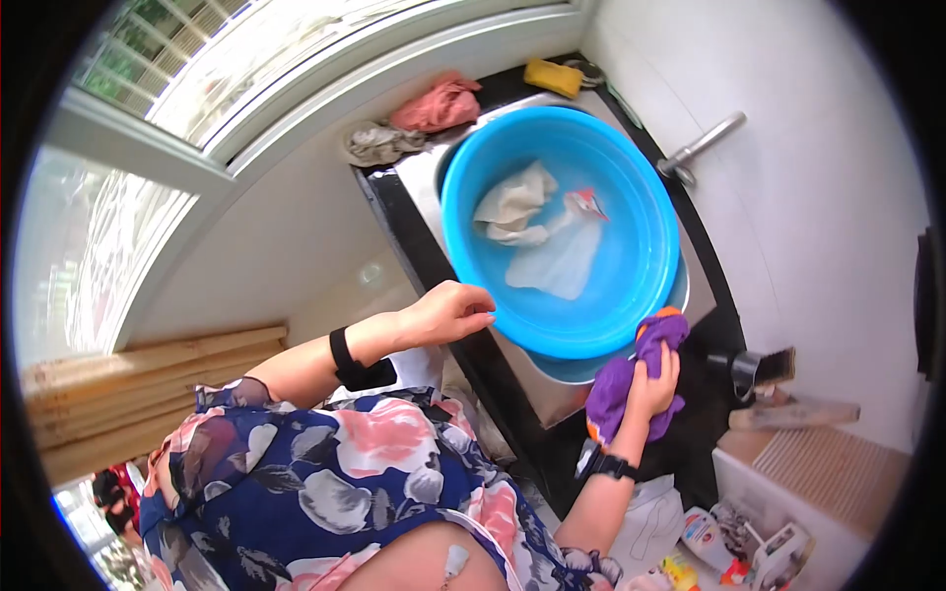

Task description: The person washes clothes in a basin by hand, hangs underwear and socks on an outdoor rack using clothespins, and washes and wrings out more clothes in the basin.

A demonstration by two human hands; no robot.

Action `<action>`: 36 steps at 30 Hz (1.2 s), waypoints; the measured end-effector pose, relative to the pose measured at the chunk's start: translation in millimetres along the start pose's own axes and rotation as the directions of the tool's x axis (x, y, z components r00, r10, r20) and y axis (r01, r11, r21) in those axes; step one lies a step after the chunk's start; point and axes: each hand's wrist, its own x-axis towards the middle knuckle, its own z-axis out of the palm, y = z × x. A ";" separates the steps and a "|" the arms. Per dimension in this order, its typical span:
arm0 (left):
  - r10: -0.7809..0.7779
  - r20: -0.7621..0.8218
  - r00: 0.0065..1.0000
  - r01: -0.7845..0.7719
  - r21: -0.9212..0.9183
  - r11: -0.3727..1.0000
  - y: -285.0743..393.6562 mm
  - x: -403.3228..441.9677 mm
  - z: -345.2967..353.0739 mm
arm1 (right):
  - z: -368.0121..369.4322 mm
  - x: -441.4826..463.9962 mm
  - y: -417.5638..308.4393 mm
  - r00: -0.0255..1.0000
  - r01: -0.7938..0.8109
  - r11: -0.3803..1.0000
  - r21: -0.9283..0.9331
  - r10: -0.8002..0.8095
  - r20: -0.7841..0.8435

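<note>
A large blue basin [652,227] stands over a metal sink. In its water lie a cream cloth [517,202] and a thin white cloth [560,258] with a red-marked piece at its top. My left hand [448,312] is beside the basin's near left rim, fingers curled; whether it holds anything is hidden. My right hand [652,382] grips a purple cloth [613,391] with orange edges, at the basin's lower right, over the black counter [690,448].
Pink cloth [439,103] and grey cloth [379,144] lie at the back left, a yellow sponge [553,78] at the back. A faucet [705,145] juts from the right wall. Lower right are a brush [776,365] and a white bin [749,492]. A window is at the upper left.
</note>
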 end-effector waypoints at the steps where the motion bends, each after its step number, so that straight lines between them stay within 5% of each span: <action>1: -0.016 -0.001 1.000 0.016 0.000 1.000 2.2 -4.0 -3.2 | -3.4 -11.0 -8.8 1.000 0.006 0.996 0.093 -0.007 0.019; 6: 0.003 -0.264 0.965 0.013 0.057 0.998 -9.1 -20.1 -33.0 | -32.9 -53.1 -65.4 0.961 -0.009 0.840 0.542 -0.143 0.237; 12: 0.260 -0.639 0.724 0.173 0.532 0.829 -79.3 5.0 -152.5 | -31.3 -77.4 -158.6 0.677 0.274 0.790 0.549 -0.564 0.473; 14: 0.248 -0.648 0.720 0.290 0.605 0.741 -95.5 28.3 -192.2 | -7.5 -91.3 -188.0 0.542 0.396 0.743 0.539 -0.663 0.516; 16: 0.189 -0.565 0.803 0.357 0.710 0.607 -87.8 44.7 -204.5 | 8.9 -92.3 -206.2 0.534 0.408 0.737 0.538 -0.671 0.515; 20: 0.068 -0.352 0.934 0.261 0.799 0.541 -127.6 74.3 -241.0 | 82.0 -51.7 -311.6 0.494 0.413 0.728 0.548 -0.684 0.536; 24: 0.041 -0.231 0.972 0.162 0.788 0.594 -136.0 86.0 -254.6 | 158.1 -19.3 -395.5 0.688 0.434 0.794 0.425 -0.597 0.413; 27: 0.065 -0.216 0.974 0.129 0.770 0.625 -135.9 94.1 -259.9 | 186.1 -8.2 -436.2 0.611 0.496 0.754 0.431 -0.655 0.445; 29: 0.105 -0.221 0.970 0.112 0.784 0.611 -124.9 96.0 -263.0 | 197.3 -5.1 -449.6 0.553 0.419 0.678 0.604 -0.718 0.422; 36: 0.187 -0.190 0.964 0.093 0.897 0.432 -134.4 104.0 -255.2 | 207.0 -32.9 -469.1 0.618 0.510 0.767 0.388 -0.641 0.455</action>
